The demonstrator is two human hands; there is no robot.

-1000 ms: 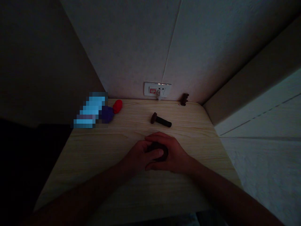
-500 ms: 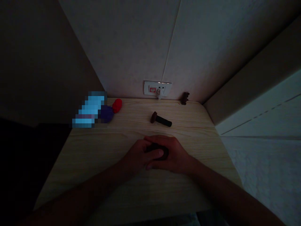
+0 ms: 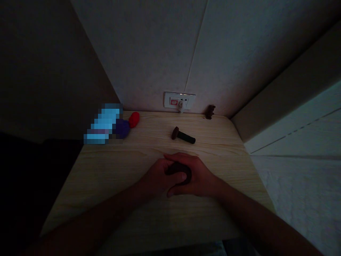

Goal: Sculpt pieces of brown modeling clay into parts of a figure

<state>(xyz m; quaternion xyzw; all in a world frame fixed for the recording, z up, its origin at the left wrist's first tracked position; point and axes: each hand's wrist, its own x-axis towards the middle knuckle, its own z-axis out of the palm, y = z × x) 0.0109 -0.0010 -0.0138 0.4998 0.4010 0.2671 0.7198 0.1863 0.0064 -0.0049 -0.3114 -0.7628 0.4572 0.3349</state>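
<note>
Both hands are wrapped round a dark brown lump (image 3: 179, 168), which looks like modelling clay, above the front half of the wooden table. My left hand (image 3: 159, 177) grips it from the left, its thumb lying across the near side. From the right, my right hand (image 3: 199, 176) curls about the same lump, fingers over the far side and thumb below. Beyond them on the table lies a small hammer-like piece (image 3: 183, 136) with a brown head and a black handle. Dim light hides the undersides of the lump and of the fingers.
On the table (image 3: 112, 167) a red lump (image 3: 134, 119) touches a purple lump (image 3: 123, 128), beside a bright pixelated rectangle (image 3: 103, 122). A small dark brown notched figure (image 3: 210, 112) stands near the wall. A wall socket (image 3: 179, 101) holds a plug.
My left thumb and right thumb have shifted slightly downward, and more of the brown lump shows between the hands. The whole view has slid a little; the other table objects stay put.
</note>
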